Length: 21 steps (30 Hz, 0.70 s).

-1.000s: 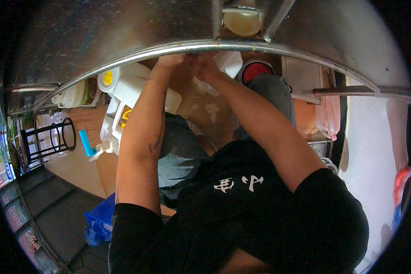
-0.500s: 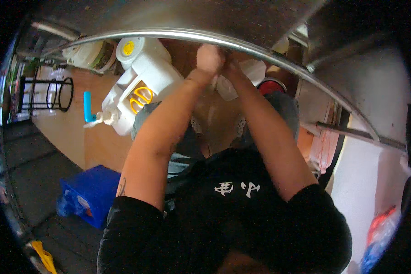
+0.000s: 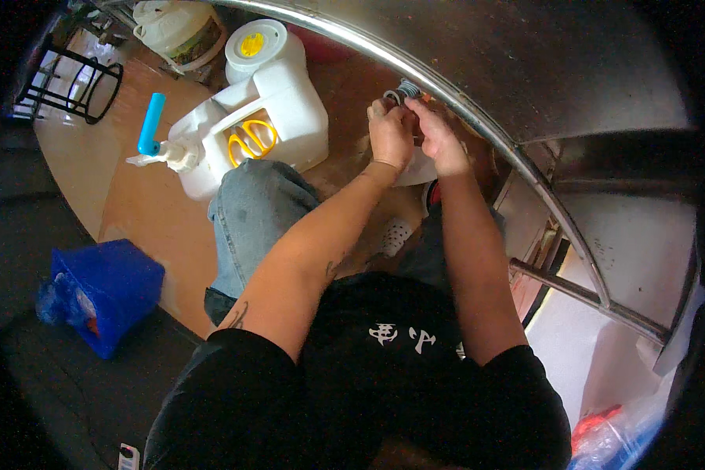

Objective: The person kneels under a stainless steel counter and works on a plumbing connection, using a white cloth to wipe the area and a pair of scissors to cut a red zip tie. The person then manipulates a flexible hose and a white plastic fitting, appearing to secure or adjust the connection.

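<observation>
Both my arms reach forward beneath a metal rail. My left hand [image 3: 392, 135] is closed round a grey corrugated hose [image 3: 407, 89], whose ribbed end shows just past the fingers. Close against it, my right hand [image 3: 440, 141] has its fingertips at the same hose, pinching it from the right side. Most of the hose is hidden by the hands and by the rail. Below the wrists lies something thin and white [image 3: 420, 168], perhaps a bag or sheet, partly covered by my hands.
A curved metal rail [image 3: 517, 153] crosses ahead. Left stand a white jug [image 3: 305, 117] with a blue-handled tap [image 3: 150, 125], yellow-handled scissors [image 3: 252, 143] and a round white tub [image 3: 258, 47]. A blue bin [image 3: 121, 286] sits at lower left; a metal crossbar [image 3: 564, 286] at right.
My hands have shifted right and come nearer; the grey hose now shows at the fingertips. The view has turned, and my left knee shows more beside the jug.
</observation>
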Each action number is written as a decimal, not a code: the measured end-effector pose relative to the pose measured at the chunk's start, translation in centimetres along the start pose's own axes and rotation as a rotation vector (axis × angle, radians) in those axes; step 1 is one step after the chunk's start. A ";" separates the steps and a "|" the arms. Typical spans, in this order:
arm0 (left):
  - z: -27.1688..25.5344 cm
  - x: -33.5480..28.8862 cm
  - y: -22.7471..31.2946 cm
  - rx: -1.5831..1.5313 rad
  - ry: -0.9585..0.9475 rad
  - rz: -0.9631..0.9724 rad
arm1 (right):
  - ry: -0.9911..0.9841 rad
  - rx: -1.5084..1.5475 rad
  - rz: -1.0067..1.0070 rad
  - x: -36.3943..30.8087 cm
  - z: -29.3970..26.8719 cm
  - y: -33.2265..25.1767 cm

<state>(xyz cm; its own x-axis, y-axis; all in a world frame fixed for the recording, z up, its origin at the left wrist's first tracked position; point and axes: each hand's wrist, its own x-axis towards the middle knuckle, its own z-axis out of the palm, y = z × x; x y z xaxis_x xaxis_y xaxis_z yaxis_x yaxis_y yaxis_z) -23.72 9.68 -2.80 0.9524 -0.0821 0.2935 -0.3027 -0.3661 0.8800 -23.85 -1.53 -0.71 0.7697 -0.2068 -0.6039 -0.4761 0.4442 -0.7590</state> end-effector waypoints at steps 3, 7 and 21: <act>0.3 -0.9 -0.6 -0.042 0.009 0.064 | -0.026 0.006 -0.038 0.7 0.3 0.1; 0.5 -1.2 -0.8 -0.517 0.112 -0.544 | -0.061 -0.158 -0.038 1.4 -0.1 -0.3; 2.0 2.8 -5.7 -0.762 -0.253 -0.547 | -0.108 -0.892 -0.138 3.5 0.1 -4.2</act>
<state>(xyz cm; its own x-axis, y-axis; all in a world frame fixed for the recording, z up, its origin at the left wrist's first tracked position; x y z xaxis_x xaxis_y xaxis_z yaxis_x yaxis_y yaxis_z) -19.22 9.74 -7.74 0.9206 -0.3090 -0.2389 0.3278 0.2785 0.9028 -19.13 -4.05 0.37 0.8584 -0.1052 -0.5020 -0.4949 -0.4272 -0.7567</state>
